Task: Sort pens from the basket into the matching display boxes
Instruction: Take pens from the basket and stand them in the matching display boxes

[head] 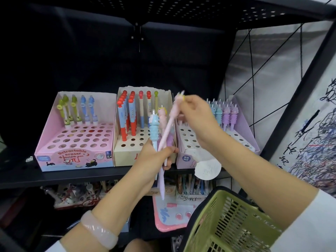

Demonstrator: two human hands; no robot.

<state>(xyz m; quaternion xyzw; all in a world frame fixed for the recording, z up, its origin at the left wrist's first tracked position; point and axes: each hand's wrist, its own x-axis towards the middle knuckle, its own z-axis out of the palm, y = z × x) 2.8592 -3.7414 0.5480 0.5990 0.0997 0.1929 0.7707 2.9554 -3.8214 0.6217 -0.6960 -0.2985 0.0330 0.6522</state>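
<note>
My left hand point(156, 157) grips a bunch of unicorn pens point(154, 128) upright in front of the shelf: a blue one, a pink one and a lilac one. My right hand point(196, 113) pinches the top of a pale pink unicorn pen point(168, 128) that slants up out of that bunch. Behind the right hand stands the lilac display box point(243, 122) with blue and purple unicorn pens at its back. The green basket point(231, 224) hangs at the lower right, under my right forearm.
On the black shelf point(72, 176) stand a pink eraser-pen box point(76, 137) at left and a cream box point(125, 142) of red-capped pens in the middle. A lower shelf holds more stationery. A scribbled test sheet point(312, 139) hangs at right.
</note>
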